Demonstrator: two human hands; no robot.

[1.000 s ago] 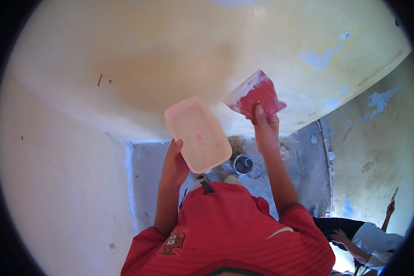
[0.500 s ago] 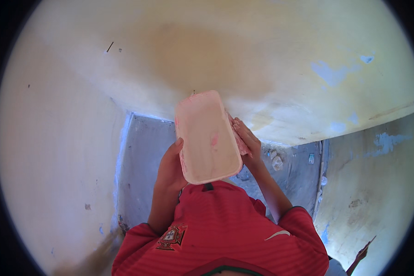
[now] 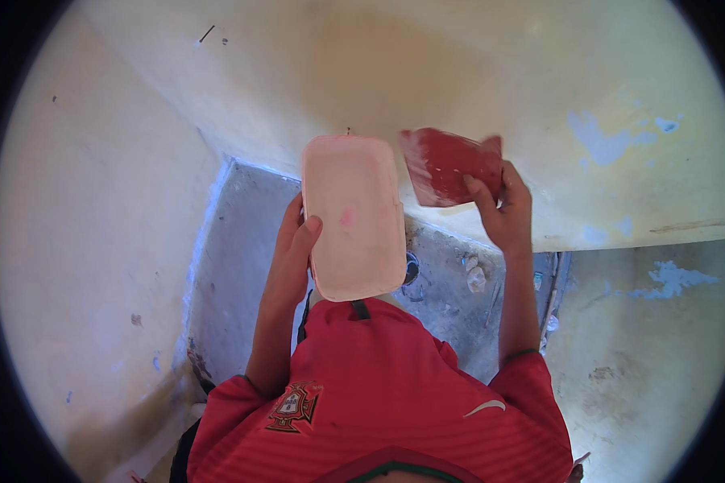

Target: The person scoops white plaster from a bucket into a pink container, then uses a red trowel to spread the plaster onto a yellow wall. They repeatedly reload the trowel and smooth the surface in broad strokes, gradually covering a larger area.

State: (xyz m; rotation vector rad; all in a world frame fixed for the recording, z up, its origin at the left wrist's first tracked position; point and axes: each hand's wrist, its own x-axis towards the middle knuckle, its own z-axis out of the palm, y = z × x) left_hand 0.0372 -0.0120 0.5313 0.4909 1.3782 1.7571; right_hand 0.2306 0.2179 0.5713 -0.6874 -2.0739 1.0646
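My left hand [image 3: 295, 245] grips the left side of a pale pink, rounded rectangular plastic tub [image 3: 358, 241], its thumb lying on the near face. Whitish dust coats the tub, with a pinker spot near its middle. To the right and a little apart, my right hand [image 3: 503, 211] pinches a red sheet of sandpaper [image 3: 451, 167] by its right edge. White dust streaks the sheet's left end, and one corner is blurred by motion. The fingers behind the tub and the sheet are partly hidden.
A yellowish plastered wall [image 3: 491, 56] with pale blue patches rises close in front, and another wall [image 3: 113, 241] stands at left. On the grey floor [image 3: 242, 233] lie a crumpled clear plastic bag [image 3: 476, 279] and a dark round container [image 3: 412, 267] beyond the tub.
The sandpaper has come away from the tub's right side, lifted up and right by my right hand. The tub, in my left hand, has shifted slightly and stands straighter.
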